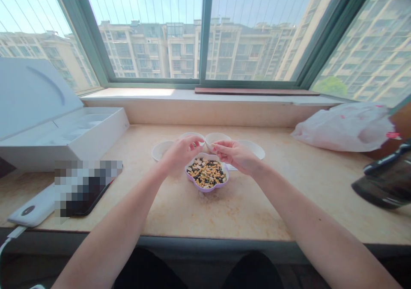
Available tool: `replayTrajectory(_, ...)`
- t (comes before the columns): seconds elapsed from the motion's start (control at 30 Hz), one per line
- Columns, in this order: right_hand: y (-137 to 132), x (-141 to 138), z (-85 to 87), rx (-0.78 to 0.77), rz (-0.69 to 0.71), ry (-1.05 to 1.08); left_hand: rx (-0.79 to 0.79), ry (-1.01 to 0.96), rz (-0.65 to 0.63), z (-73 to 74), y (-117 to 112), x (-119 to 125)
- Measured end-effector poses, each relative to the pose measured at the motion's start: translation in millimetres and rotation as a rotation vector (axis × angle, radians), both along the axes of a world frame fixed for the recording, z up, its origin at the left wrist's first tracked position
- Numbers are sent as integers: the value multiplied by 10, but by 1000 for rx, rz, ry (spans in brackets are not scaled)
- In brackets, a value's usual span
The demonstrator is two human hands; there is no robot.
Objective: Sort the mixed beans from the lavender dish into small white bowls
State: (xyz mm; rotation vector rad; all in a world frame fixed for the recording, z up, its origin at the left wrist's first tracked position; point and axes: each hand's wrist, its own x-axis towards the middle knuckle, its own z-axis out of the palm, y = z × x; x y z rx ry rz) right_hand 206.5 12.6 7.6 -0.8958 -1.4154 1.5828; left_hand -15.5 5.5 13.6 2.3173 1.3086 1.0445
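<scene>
A lilac scalloped bowl (208, 189) sits on the counter between my arms, holding mixed yellow, black, green and pale beans and seeds. Over its left rear rim hovers my left hand (182, 153), fingers bent and a gap between them and the thumb; nothing shows clearly in it. At the right rear rim, my right hand (236, 155) pinches thumb and fingertips together; what lies in the pinch is too small to name. Behind the bowl are several white dishes, among them a left dish (158, 151), a rear dish (218, 136) and a right dish (257, 149), partly covered by my hands.
An open white box (99, 137) stands at the left, with a white device (34, 207) and a dark phone-like object (93, 201) in front. On the right are a white plastic bag (343, 128) and a dark glossy container (382, 184). Windows rise behind the counter (218, 220).
</scene>
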Motion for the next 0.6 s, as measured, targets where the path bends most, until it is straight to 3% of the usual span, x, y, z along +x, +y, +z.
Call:
replayTrajectory(0.2,-77,-24,107,-93,38,238,-95,-252,-169,-9,-27,51)
replayTrajectory(0.33,-130,11,195,-75,57,358,-188,-354,-242,-4,-28,33)
replayTrajectory(0.47,-158,15,218,-26,97,342,-233,-408,-250,20,-65,51)
replayTrajectory(0.6,-151,-49,153,38,117,191,-221,-452,-230,34,-115,98)
